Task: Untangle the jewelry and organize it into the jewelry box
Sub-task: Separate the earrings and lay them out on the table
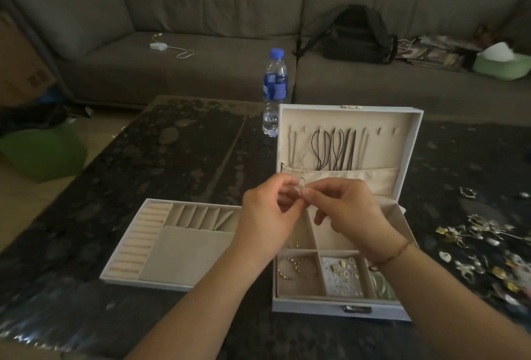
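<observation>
While both the left hand [268,207] and right hand [349,208] pinch it, the small silvery ring [298,187] glints thin.

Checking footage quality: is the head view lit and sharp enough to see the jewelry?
Head view: dim room, wide-angle bending at edges; the small silver jewelry piece pinched between left hand and right hand is soft; the tangled metal jewelry pile smears at right.

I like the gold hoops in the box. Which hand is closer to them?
Left. The left hand is raised just above and left of the gold hoops. The right hand is raised further off, above and right of them.
</observation>
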The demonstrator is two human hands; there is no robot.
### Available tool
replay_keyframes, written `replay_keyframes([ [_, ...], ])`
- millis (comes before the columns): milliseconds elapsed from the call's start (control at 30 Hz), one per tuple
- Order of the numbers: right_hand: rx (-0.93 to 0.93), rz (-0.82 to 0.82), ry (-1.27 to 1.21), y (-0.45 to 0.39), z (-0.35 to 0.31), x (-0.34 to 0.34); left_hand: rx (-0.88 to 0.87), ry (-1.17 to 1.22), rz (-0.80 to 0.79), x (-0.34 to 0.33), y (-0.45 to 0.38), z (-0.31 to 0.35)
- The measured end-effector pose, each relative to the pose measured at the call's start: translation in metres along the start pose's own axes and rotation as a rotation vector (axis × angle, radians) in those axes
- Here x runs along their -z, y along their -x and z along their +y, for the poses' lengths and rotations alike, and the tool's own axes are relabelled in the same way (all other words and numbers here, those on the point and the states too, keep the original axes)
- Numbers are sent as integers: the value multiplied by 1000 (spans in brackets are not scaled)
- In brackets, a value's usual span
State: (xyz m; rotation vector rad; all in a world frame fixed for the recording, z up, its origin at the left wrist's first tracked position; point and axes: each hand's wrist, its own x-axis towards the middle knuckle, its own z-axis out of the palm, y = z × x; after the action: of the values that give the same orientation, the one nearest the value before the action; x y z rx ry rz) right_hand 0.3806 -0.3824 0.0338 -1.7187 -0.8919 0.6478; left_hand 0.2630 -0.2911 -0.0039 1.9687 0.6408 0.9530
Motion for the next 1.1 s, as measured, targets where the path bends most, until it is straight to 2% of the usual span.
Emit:
replay_keyframes([
  [100, 7, -13, 53, 0, 2, 2, -72, -83, -21, -2, 5, 0],
  [300, -63, -15, 121, 0, 13, -3, -127, -300, -224, 1, 15, 3],
  [367, -102, 8, 151, -4, 18, -4, -151, -400, -185, 3, 18, 1],
  [433, -116, 0, 212, -8, 25, -6, -198, -402, -116, 8, 19, -2],
  [500, -108, -40, 363, -11, 33, -12, -201, -340, -35, 17, 18, -6],
  [633, 1, -89, 892, -12, 39, -27, -98, -254, 61, 31, 21, -14],
  [733, 79, -87, 1051, -14, 37, -34, -44, -232, 53, 29, 30, -15],
  [933, 147, -135, 1061, -13, 34, -25, -160, -297, -40, 15, 48, -12],
  [1033, 234, -166, 970, 3, 33, -5, -239, -331, -91, 0, 57, 1],
  [1100, 295, -102, 869, 23, 35, 15, -292, -297, -97, -14, 60, 13],
])
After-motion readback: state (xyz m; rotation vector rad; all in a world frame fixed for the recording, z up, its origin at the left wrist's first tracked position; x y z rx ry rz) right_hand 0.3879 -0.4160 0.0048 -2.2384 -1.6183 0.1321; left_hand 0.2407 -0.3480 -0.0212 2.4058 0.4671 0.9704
